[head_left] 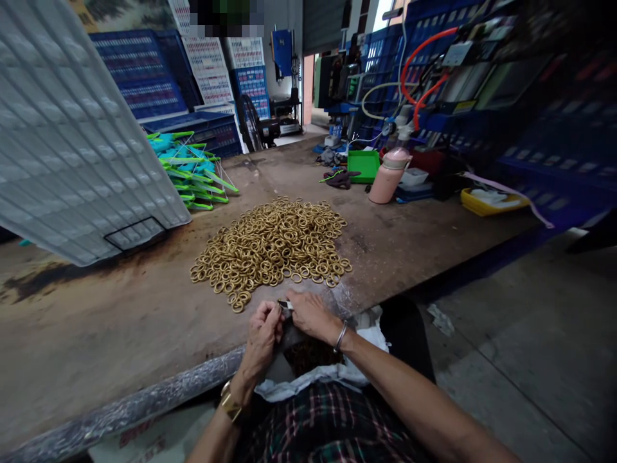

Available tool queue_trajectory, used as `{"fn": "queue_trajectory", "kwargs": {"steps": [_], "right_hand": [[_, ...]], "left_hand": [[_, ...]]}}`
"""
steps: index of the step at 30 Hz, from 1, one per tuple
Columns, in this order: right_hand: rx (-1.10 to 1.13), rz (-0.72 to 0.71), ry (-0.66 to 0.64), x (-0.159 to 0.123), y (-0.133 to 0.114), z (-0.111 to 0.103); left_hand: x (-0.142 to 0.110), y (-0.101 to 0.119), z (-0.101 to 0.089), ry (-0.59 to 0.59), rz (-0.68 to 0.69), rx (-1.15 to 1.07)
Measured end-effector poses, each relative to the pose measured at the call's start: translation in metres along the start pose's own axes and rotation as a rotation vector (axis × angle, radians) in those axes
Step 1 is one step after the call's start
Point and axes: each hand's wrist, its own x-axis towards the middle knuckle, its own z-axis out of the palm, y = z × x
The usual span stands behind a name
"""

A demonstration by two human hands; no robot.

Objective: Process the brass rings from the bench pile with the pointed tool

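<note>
Just in front of the ring pile, at the near table edge, my two hands meet. My right hand [311,314] is closed around a small tool [285,304] with a white part and a dark tip; its exact kind is too small to tell. The fingers of my left hand [266,325] are pinched right beside the dark tip, and whatever they hold is hidden. A large heap of brass-coloured rings [274,241] lies on the table [400,251] beyond both hands. Below them, a white bag [369,337] lies open on my lap, with dark contents partly visible.
A tall white plastic crate [91,148] stands at the left, beside green and blue hangers [193,170]. Toward the back right are a pink bottle [389,175], a green tray [363,166] and a yellow dish [491,202]. A black fan [258,125] stands behind the table.
</note>
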Motion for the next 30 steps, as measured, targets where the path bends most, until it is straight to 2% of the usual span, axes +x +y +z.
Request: {"fn": "queue_trajectory", "kwargs": {"steps": [5,10,13,16,18,20,24,27,30], "right_hand": [[-0.018,0.107,0.055,0.013,0.008,-0.002],[0.424,0.112,0.13,0.023,0.012,-0.007],[0.72,0.089,0.044,0.017,0.002,-0.005],[1.091,0.11,-0.133,0.009,-0.006,0.0],[1.181,0.139,-0.184,0.007,-0.008,0.004],[1.154,0.128,-0.093,0.007,-0.007,0.005],[0.934,-0.009,0.179,0.008,-0.005,0.003],[0.83,-0.076,0.205,0.007,-0.005,0.0],[0.825,-0.077,0.188,0.006,-0.006,-0.002]], "left_hand": [[-0.012,0.011,0.001,-0.095,-0.036,-0.149],[-0.013,0.023,0.003,-0.111,-0.072,-0.375],[-0.01,0.021,0.002,-0.12,-0.057,-0.426],[-0.008,0.019,0.003,-0.105,-0.062,-0.433],[-0.008,0.018,0.003,-0.062,-0.082,-0.419],[-0.008,0.016,0.003,-0.004,-0.113,-0.4],[-0.007,0.01,0.001,0.063,-0.157,-0.406],[-0.007,0.009,-0.001,0.053,-0.169,-0.429],[-0.007,0.01,-0.001,0.018,-0.191,-0.412]]}}
